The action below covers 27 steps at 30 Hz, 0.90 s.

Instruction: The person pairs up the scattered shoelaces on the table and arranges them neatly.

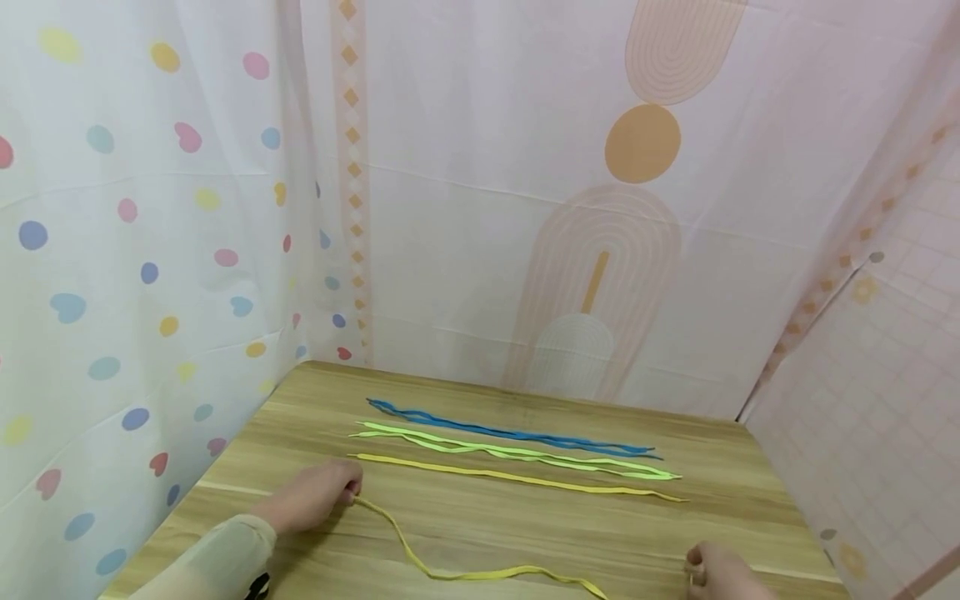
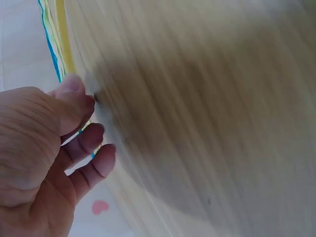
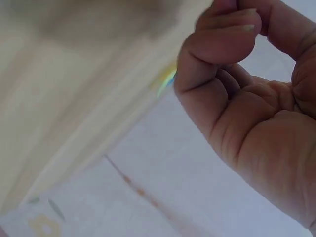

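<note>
A thin yellow shoelace hangs and curves from my left hand, which pinches one end between thumb and fingers just over the table. It runs right and leaves the head view at the bottom edge. My right hand, low on the right, has its fingers curled against the thumb, with a small pale lace end showing at the tips. In the right wrist view, the right hand's fingertips are partly cut off at the top. Beyond the left hand, another yellow shoelace lies straight across the table.
Behind the straight yellow lace lie a pair of neon green shoelaces and a pair of blue shoelaces, roughly parallel. They rest on a wooden table. Patterned curtains hang at its back and both sides.
</note>
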{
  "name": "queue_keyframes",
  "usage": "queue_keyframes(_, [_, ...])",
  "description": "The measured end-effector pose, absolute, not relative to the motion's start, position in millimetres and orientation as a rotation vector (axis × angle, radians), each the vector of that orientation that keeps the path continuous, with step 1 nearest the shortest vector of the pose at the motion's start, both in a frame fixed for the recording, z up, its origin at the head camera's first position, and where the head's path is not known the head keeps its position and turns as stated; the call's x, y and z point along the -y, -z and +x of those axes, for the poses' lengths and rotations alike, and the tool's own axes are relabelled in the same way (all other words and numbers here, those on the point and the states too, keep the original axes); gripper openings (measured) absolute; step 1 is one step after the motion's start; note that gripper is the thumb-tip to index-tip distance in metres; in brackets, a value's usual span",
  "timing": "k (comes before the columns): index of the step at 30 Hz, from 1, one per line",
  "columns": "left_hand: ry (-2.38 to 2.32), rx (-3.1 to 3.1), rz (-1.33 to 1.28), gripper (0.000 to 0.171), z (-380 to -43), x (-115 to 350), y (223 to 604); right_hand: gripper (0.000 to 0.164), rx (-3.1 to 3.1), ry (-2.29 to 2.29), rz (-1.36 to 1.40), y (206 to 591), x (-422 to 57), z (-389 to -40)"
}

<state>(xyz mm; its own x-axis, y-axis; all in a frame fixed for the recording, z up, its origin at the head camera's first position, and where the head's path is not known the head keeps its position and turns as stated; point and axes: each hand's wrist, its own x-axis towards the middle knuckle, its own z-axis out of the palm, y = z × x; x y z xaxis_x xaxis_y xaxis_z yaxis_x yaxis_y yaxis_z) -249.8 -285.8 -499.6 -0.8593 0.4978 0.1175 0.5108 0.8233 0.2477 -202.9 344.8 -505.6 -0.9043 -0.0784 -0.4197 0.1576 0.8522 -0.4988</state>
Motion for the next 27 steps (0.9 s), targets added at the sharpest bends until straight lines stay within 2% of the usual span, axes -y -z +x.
queue_keyframes(2, [0.435,2.918,-0.772,0.031,-252,290,500,0.043,-2.616,0.802,0.013,488,-349,-203])
queue_keyframes(6, [0.417,2.852,-0.703,0.033,-256,299,496,0.034,-2.636,0.958,-0.022,462,-360,-206])
queue_keyframes(9, [0.427,2.838,-0.644,0.032,-256,302,489,0.021,-2.644,1.101,0.103,447,-359,-206])
queue_keyframes(13, [0.438,2.82,-0.567,0.028,-255,302,481,0.019,-2.661,1.185,0.222,437,-361,-211])
queue_keyframes(20, [0.404,2.804,-0.507,0.015,-256,299,480,0.035,-2.736,1.215,0.23,443,-367,-229])
queue_keyframes(27, [0.34,2.82,-0.463,0.012,-268,294,491,0.032,-2.844,1.187,0.218,459,-359,-244])
